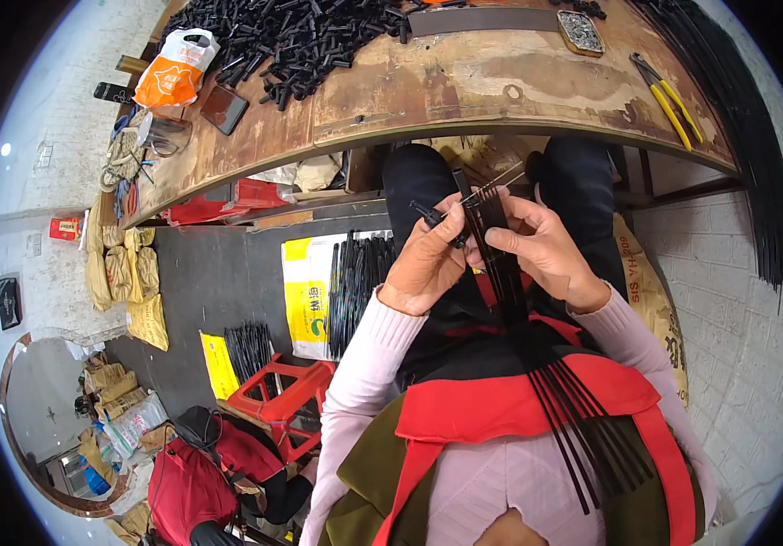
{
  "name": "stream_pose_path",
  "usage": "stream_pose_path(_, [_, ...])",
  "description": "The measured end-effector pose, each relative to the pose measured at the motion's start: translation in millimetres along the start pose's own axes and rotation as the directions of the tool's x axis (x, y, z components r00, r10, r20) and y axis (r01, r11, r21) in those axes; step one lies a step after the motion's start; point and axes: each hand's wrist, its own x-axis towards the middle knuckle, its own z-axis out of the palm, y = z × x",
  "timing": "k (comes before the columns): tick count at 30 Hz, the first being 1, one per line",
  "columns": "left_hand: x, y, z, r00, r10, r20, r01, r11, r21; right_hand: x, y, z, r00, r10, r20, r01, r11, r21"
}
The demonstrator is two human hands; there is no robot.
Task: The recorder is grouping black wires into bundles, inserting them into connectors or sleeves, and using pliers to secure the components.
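Note:
A bundle of thin black rods [582, 414] fans out down over the red and black apron [464, 409] on my lap. Its upper ends are gathered between my two hands. My left hand [426, 262] is closed in a pinch around a small black plastic piece [427, 215] beside those ends. On the other side, my right hand [550, 250] grips the rods between thumb and fingers. Thin wire-like strands [503, 178] stick up above the fingertips. The fingers partly hide where the rods and the black piece meet.
On the wooden table [491, 86] ahead lie a heap of black plastic parts [296, 41], a phone [225, 110], a plastic bag [176, 68], a metal tin [580, 33] and yellow-handled pliers [667, 100]. Long black rods [746, 136] hang off its right end. A red stool [282, 400] stands left.

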Motion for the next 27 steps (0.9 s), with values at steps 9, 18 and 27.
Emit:
stream_pose_path(9, [-3, -3, 4, 0.991, 0.038, -0.130, -0.037, 0.999, 0.015, 6, 4, -1, 0.995, 0.084, 0.048, -0.088, 0.993, 0.077])
stream_pose_path(18, [-5, -3, -5, 0.998, 0.028, -0.049, -0.031, 0.998, -0.057, -3, 7, 9, 0.999, 0.000, -0.049, 0.000, 1.000, 0.011])
stream_pose_path(27, [-9, 3, 1, 1.000, 0.021, -0.022, -0.020, 0.998, 0.054, -3, -4, 9, 0.990, 0.140, -0.008, -0.136, 0.976, 0.173])
